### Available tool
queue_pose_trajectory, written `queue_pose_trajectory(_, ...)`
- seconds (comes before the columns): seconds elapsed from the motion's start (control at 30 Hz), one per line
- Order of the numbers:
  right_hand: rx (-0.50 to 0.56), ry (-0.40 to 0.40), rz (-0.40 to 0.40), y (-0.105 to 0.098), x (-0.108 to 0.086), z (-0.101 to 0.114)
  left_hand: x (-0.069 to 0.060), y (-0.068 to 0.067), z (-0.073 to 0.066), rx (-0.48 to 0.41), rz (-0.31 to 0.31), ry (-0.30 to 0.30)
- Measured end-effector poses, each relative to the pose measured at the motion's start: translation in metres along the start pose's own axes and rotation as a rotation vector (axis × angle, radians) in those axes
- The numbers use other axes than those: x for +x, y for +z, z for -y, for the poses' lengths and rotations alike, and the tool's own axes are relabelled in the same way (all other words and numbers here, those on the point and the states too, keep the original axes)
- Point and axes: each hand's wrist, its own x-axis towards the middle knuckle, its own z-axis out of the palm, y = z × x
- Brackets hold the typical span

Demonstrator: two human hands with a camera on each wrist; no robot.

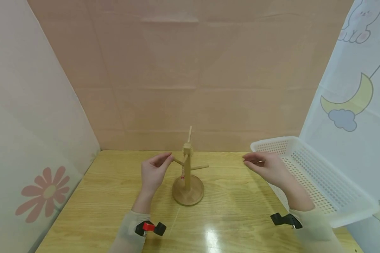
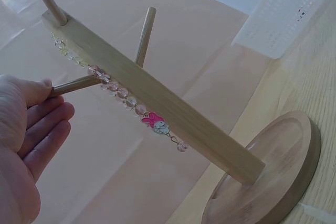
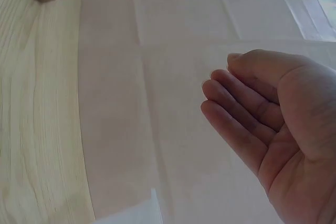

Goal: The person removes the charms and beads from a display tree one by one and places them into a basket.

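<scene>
A wooden stand [image 1: 188, 175] with a round base and several pegs stands upright mid-table. My left hand [image 1: 152, 173] pinches the end of its left peg [image 2: 79, 84] between thumb and index finger, the other fingers loosely bent. A bracelet of clear, pink and yellowish beads [image 2: 122, 93] hangs along the post, with a pink-and-white character charm [image 2: 156, 123] and a bead dangling at its lower end. How its top is looped is partly hidden. My right hand [image 1: 270, 168] hovers beside the white basket, fingers relaxed and slightly bent, with nothing in it.
A white perforated plastic basket [image 1: 332, 179] lies at the right, partly behind my right forearm. Printed cloth walls flank the wooden table [image 1: 107, 196] on left and right, and a plain pinkish cloth [image 1: 177, 70] hangs behind it.
</scene>
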Motion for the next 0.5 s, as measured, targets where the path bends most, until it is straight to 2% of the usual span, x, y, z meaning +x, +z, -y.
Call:
queue_pose_trajectory(0.2, 0.061, -0.014, -0.063, 0.018, 0.001, 0.012, 0.0, 0.002, 0.001, -0.015, -0.016, -0.01)
queue_pose_trajectory(0.5, 0.232, 0.014, -0.14, 0.043, 0.005, 0.03, 0.001, 0.005, -0.002, -0.09, -0.024, -0.081)
